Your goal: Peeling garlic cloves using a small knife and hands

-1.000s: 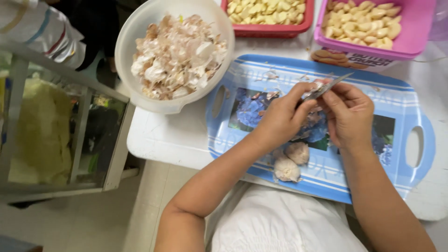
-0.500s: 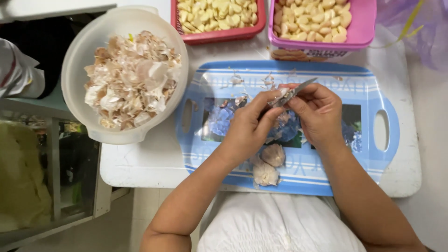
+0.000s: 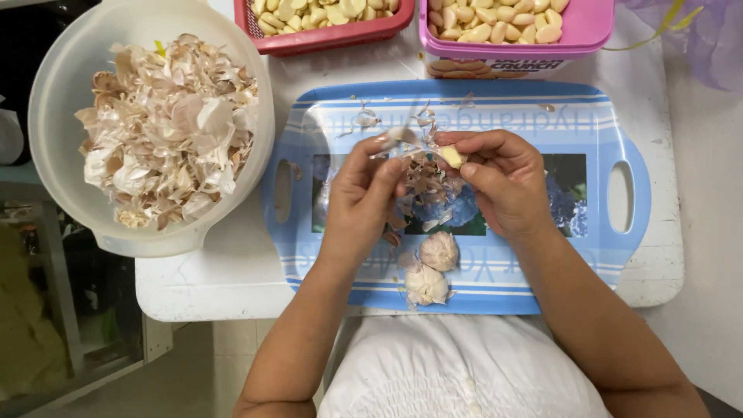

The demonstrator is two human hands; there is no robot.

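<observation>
My right hand pinches a pale peeled garlic clove between thumb and fingertips. My left hand is right beside it, fingers closed on a thin blurred thing that looks like a small knife. Both hands hover over a blue tray. Loose brownish garlic skins lie on the tray under the hands. Two whole garlic bulbs rest near the tray's front edge.
A big white bowl heaped with garlic skins stands left of the tray. At the back are a red basket and a pink box, both full of peeled cloves. All sit on a small white table.
The view has shifted, so the bowl and tray sit further left and lower. The thin blade no longer points up to the right. The clove now shows in my right fingers.
</observation>
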